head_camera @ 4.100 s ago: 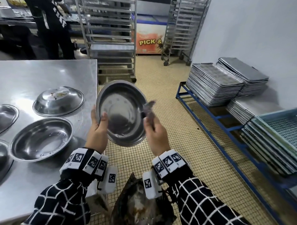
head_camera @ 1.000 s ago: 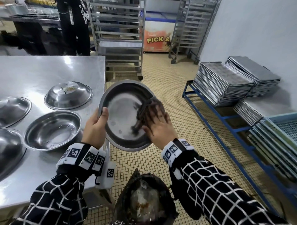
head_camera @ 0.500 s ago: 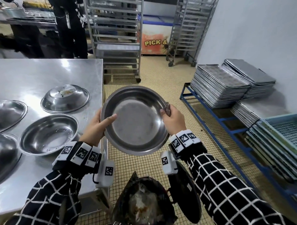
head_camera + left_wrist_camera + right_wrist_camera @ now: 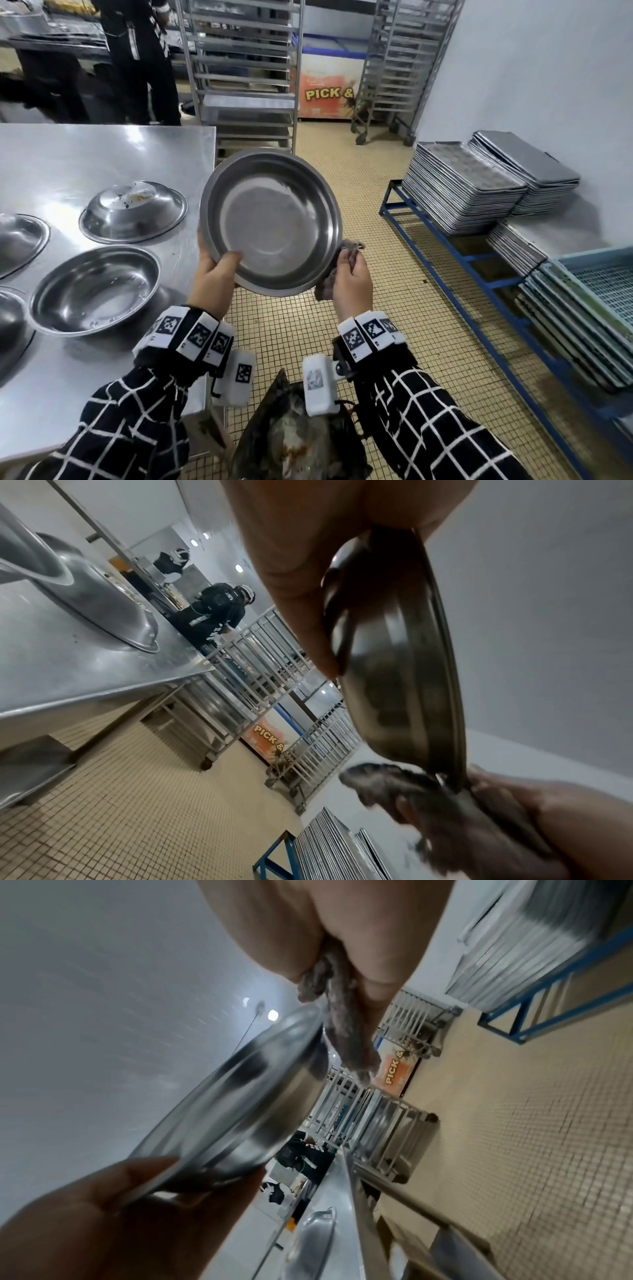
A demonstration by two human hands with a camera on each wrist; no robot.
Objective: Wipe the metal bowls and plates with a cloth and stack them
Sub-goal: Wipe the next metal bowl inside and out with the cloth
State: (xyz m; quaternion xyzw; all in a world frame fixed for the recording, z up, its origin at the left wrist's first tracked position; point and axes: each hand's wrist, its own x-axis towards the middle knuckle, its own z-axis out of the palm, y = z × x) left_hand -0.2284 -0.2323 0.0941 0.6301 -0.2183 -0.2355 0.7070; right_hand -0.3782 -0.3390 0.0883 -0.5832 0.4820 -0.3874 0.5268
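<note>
At the left edge of the head view, shallow round steel bowls [image 4: 94, 289] lie on the brushed steel table [image 4: 102, 154], one of them an upturned steel bowl [image 4: 133, 212] with food specks on its base, none yet stacked. Just right of the table, in the centre of the frame, the person's left hand [image 4: 214, 284] grips the lower left rim of the round, shiny metal bowl [image 4: 272, 222], thumb inside and fingers behind, holding it tilted in the air over the tiled floor. At the bowl's lower right rim the right hand [image 4: 352, 282] is curled round a crumpled grey-brown cloth [image 4: 346, 250], pinching it against the rim. The bowl looks thin, light and stiff, and probably slick when damp, so the rim is the sensible place to hold; the cloth is soft and bunches readily. Below, at the bottom centre, a dark waste bag [image 4: 294, 442] gapes open. In the upper middle, an orange sign [image 4: 329, 92] reads "PICK &", the rest hidden by a rack. Stacked grey metal trays [image 4: 462, 185] fill the blue shelf at right.
</note>
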